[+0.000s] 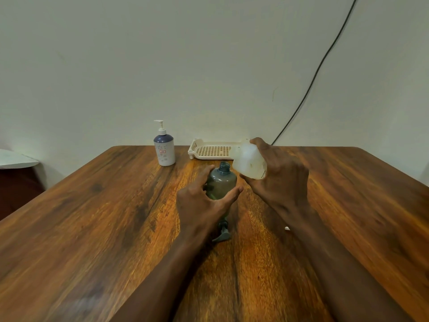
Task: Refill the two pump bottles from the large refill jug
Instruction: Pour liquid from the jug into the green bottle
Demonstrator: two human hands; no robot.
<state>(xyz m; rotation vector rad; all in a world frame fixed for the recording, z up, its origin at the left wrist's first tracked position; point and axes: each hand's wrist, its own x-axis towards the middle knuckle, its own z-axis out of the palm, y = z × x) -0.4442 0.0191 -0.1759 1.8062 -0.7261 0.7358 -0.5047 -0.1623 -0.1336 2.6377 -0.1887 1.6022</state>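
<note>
Wood table [92, 205] | L hand [199, 201] grips grey bottle [221, 182] | R hand [278, 177] tilts jug [249, 162]

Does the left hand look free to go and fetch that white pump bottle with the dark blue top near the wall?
Probably not right away. The left hand is wrapped around the open grey-green bottle, steadying it. The wooden table between it and the white pump bottle looks bare, so once it lets go, likely yes.

We see a wooden table [92, 217] against a plain pale wall [162, 54], crossed by a black cable [319, 68].
</note>
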